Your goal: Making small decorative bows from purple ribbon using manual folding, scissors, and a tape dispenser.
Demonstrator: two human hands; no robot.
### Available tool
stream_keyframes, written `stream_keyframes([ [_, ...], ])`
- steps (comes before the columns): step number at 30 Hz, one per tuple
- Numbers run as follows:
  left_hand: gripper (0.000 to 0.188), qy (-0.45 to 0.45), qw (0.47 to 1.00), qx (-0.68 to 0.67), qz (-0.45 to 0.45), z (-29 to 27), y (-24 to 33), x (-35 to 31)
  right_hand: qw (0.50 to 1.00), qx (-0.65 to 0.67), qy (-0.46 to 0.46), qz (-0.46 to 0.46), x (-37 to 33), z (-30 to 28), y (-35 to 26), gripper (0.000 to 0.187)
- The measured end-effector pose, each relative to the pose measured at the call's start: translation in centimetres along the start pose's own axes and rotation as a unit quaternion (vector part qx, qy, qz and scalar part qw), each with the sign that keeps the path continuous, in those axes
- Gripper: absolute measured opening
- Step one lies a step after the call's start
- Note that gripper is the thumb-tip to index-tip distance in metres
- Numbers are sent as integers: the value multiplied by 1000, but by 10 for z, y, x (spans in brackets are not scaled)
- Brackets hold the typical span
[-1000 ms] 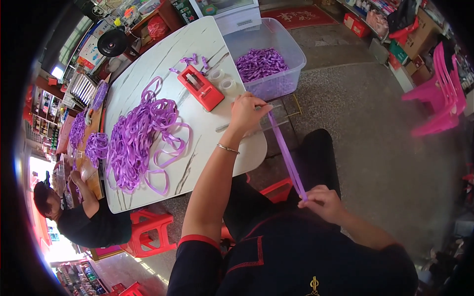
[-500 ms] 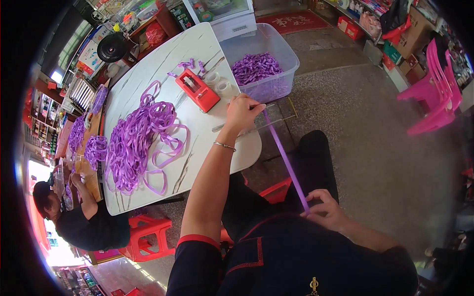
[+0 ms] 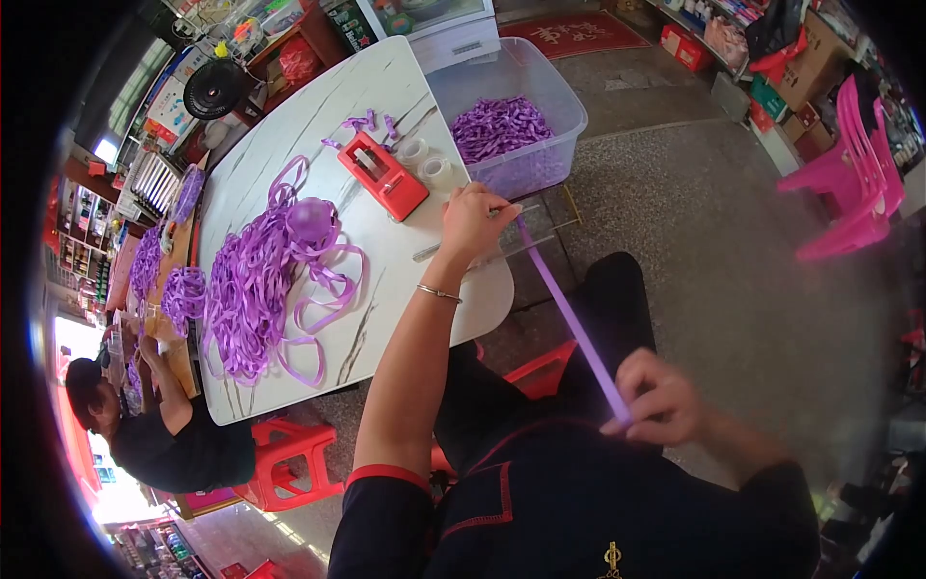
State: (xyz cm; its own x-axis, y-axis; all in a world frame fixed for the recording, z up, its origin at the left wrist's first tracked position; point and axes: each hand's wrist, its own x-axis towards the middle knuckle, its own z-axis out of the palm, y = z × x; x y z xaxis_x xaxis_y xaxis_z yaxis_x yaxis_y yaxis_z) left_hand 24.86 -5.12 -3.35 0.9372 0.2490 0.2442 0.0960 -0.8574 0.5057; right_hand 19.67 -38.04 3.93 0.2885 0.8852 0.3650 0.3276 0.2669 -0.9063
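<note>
A purple ribbon (image 3: 576,326) runs taut and slanting between my two hands. My left hand (image 3: 473,222) is closed in a pinch at its upper end, beside the table's right corner and over a thin clear bar (image 3: 540,239) that juts past the edge. My right hand (image 3: 661,398), somewhat blurred, pinches the ribbon lower down, in front of my body. A heap of loose purple ribbon (image 3: 253,304) covers the left part of the table. Beyond my left hand stand a red tape dispenser (image 3: 384,179) and clear tape rolls (image 3: 437,172).
The white marbled table (image 3: 386,280) has short purple pieces (image 3: 361,122) near the dispenser. A clear plastic bin (image 3: 571,121) holding many folded purple pieces adjoins it. At left another person (image 3: 174,434) sits by a red stool (image 3: 294,463). Pink chairs (image 3: 854,183) stand at right.
My right hand has shifted slightly right, with its grip on the ribbon turned. My left hand keeps its place at the table corner. The ribbon stays stretched between them.
</note>
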Motion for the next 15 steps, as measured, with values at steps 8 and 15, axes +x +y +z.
stream_keyframes([
  [8, 18, 7, 1000, -13, -9, -1, -1, -3, 982, -148, 43, -113, 175, -73, -19, 22],
  [15, 16, 39, 999, -15, 13, -4, 3, -4, 997, 10, 75, 14, 320, -114, 117, 32],
])
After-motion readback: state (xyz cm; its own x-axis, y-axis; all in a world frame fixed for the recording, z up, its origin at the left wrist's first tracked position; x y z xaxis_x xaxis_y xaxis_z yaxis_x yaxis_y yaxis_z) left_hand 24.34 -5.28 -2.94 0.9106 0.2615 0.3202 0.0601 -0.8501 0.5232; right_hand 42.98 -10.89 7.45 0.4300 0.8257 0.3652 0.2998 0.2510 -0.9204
